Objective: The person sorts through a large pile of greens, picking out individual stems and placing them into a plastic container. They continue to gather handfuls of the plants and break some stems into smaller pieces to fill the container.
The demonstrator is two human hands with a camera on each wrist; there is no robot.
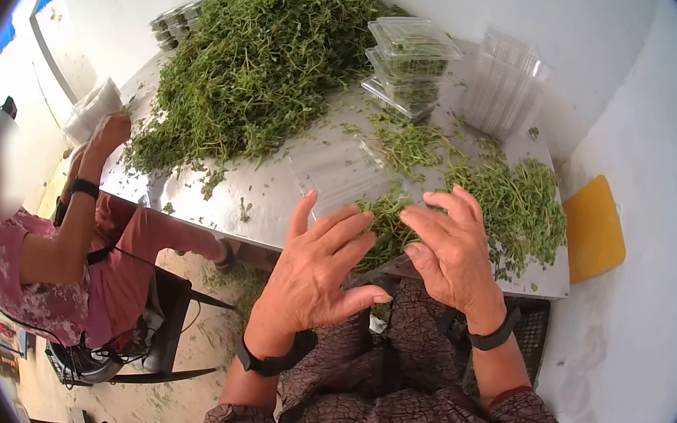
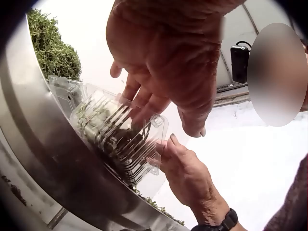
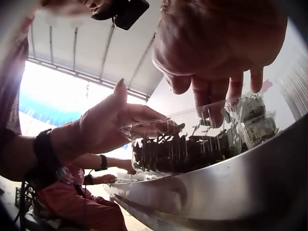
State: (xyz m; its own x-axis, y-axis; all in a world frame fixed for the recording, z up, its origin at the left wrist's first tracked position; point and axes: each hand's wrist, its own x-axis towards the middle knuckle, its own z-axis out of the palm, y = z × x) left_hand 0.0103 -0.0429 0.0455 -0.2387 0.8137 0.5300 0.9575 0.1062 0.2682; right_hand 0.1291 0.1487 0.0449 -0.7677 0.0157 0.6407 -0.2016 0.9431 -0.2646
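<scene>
A clear plastic clamshell container [image 3: 185, 147] filled with leafy green sprigs [image 1: 384, 227] stands at the table's near edge. Its transparent lid [image 1: 338, 170] appears laid back toward the pile. My left hand [image 1: 320, 268] is at the container's left side, fingers extended over the greens and thumb held apart. On the opposite side, my right hand [image 1: 453, 253] reaches in with fingers slightly bent, their tips at the container's top in the right wrist view. Both hands partly cover the container in the head view.
A large heap of greens [image 1: 263, 61] covers the metal table's back [image 1: 230, 211]. Filled containers [image 1: 414, 65] are stacked behind my right hand, beside nested empty ones [image 1: 503, 84]. Loose sprigs [image 1: 513, 208] lie at right. Another person [image 1: 35, 263] sits at left.
</scene>
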